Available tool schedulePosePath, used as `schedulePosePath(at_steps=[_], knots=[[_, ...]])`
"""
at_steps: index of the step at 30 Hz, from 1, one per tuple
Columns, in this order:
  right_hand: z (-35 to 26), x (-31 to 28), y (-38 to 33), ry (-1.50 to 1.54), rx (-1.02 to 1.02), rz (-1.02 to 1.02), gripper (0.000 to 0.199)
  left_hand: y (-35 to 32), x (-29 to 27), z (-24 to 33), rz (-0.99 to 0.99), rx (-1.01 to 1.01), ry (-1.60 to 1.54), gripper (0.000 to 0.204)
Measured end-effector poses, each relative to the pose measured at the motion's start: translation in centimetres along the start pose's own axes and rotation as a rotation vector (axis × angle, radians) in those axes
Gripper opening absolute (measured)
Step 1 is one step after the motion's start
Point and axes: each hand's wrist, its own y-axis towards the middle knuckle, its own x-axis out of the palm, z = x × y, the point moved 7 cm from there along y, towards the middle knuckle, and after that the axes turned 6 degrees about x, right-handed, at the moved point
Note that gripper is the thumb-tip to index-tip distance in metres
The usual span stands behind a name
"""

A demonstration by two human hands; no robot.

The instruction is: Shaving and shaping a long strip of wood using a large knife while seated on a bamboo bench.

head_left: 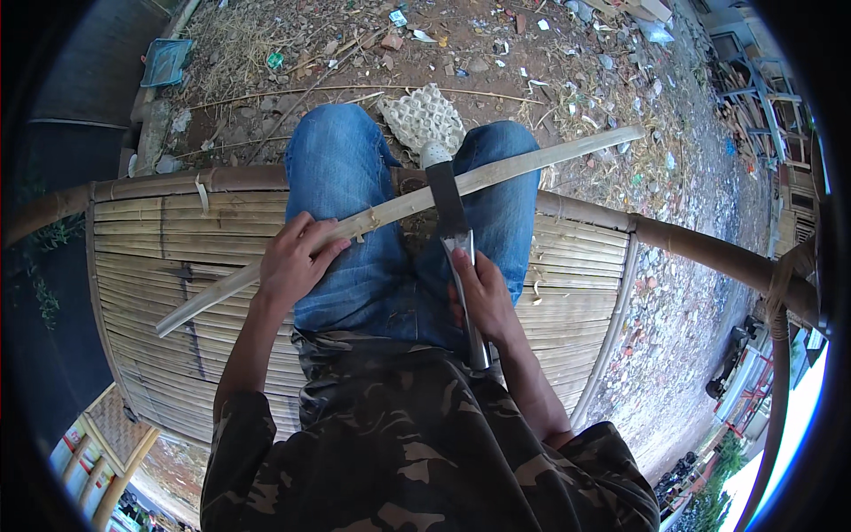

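A long pale strip of split bamboo (567,157) lies slantwise over my thighs, its far end up to the right. My left hand (297,259) is closed around it by my left thigh. In my right hand (484,297) is a big knife (446,197) with a dark, broad blade and a shiny metal handle. The blade points away from me and crosses over the strip between my knees. Small curls and nicks show on the strip between my left hand and the blade. Whether the edge is biting into it, I cannot tell.
I sit on a slatted bamboo bench (204,257) with a thick bamboo pole (691,241) along its front edge. Beyond my knees, a grey egg tray (423,120) lies on littered ground. A blue plastic basket (166,62) is at the far left. Stacked wood (753,106) stands far right.
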Motion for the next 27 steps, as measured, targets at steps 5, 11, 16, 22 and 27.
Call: schedulePosePath(at_steps=[5,11,16,22,27], knots=[[-0.5,2.0,-0.9,-0.138,-0.066,-0.056,0.048,-0.1,0.3,0.2,0.014,0.016,-0.003,0.034],[-0.5,-0.3,0.3,-0.035,-0.023,0.049,0.045,-0.6,-0.5,0.5,0.008,-0.002,-0.033,0.033],[0.7,3.7,-1.2,-0.270,-0.114,-0.101,0.046,-1.2,-0.2,0.2,-0.007,-0.053,-0.043,0.034],[-1.2,-2.9,-0.1,-0.249,-0.044,0.300,0.042,-1.1,-0.2,0.3,0.007,-0.047,-0.047,0.035],[-2.3,3.6,-3.1,-0.749,-0.387,0.211,0.030,-0.6,-0.2,0.8,0.017,-0.026,-0.033,0.033]])
